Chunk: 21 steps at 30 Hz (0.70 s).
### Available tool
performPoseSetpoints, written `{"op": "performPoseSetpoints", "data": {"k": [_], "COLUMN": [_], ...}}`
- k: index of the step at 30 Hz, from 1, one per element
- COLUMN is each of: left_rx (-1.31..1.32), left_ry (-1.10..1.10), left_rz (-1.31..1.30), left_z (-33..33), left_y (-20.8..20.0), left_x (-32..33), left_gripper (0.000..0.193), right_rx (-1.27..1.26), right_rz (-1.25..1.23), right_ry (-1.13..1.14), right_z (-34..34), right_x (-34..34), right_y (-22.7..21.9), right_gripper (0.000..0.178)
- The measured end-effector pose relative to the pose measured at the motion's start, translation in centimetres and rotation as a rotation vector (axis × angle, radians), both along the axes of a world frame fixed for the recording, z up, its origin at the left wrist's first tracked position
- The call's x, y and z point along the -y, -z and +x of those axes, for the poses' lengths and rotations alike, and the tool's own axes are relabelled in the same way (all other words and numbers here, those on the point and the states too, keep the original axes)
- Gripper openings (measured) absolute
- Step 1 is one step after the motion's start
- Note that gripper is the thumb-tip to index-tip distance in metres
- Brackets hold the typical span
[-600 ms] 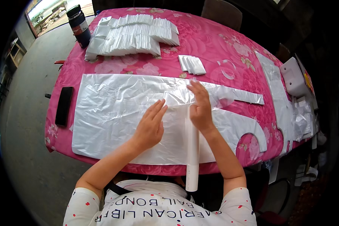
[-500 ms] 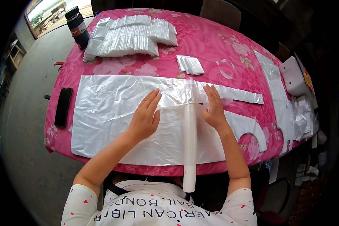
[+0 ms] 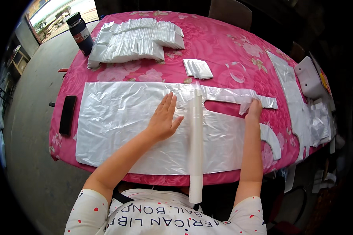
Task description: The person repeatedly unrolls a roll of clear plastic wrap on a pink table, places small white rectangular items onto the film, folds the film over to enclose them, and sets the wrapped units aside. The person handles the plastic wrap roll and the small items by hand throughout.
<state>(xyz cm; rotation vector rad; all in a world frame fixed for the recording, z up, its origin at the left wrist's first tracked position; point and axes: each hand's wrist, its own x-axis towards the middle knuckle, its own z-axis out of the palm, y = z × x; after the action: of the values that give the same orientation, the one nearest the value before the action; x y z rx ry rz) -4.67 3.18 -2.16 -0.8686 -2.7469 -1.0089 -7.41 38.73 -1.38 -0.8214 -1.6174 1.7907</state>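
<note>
1. Dark lettering is printed across the chest of the white, red-dotted T-shirt (image 3: 164, 213), seen upside down from above. A red and white label is borne by the dark, black-capped bottle (image 3: 80, 34) at the table's far left.
2. The left hand (image 3: 164, 117) is held open, palm down and thumb spread, over the white plastic bag (image 3: 113, 125); whether the film is pressed or merely hovered over cannot be told.
3. A crumpled strip of film at the bag's handle end is gripped by the right hand (image 3: 254, 110), its fingers curled and its forearm pointed almost straight away from the body.
4. The bag is laid flat across the near half of the table and crossed by a long white tube (image 3: 196, 145), whose near end is projected past the table edge. The tube is placed between the hands.
5. A band of pink floral tablecloth (image 3: 223, 51) is left between the bag's far edge and the folded plastic packets (image 3: 135, 41). The bag's left edge is flanked by a black phone (image 3: 68, 115).
</note>
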Motion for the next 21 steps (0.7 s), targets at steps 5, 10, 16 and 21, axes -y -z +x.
{"op": "performPoseSetpoints", "data": {"k": [5,10,16,21], "left_rx": [-0.091,0.030,-0.194,-0.167], "left_ry": [-0.002,-0.041,-0.063,-0.096], "left_rz": [-0.222,-0.248,-0.138,-0.017], "left_z": [0.2,-0.6,0.2,1.7], "left_y": [-1.5,-1.7,-2.3,-3.2], "left_x": [-1.6,-2.6,-0.2,6.5], "left_gripper": [0.057,0.055,0.048,0.044], "right_rx": [0.266,0.114,-0.042,-0.092], "right_rz": [1.140,1.287,1.321,1.264], "right_ry": [-0.004,-0.512,-1.016,-1.214], "right_z": [6.9,14.1,17.1,16.4], "right_x": [0.7,8.4,11.9,13.6], "right_y": [-1.2,-2.2,-2.3,-2.3], "right_gripper": [0.061,0.059,0.063,0.068]}}
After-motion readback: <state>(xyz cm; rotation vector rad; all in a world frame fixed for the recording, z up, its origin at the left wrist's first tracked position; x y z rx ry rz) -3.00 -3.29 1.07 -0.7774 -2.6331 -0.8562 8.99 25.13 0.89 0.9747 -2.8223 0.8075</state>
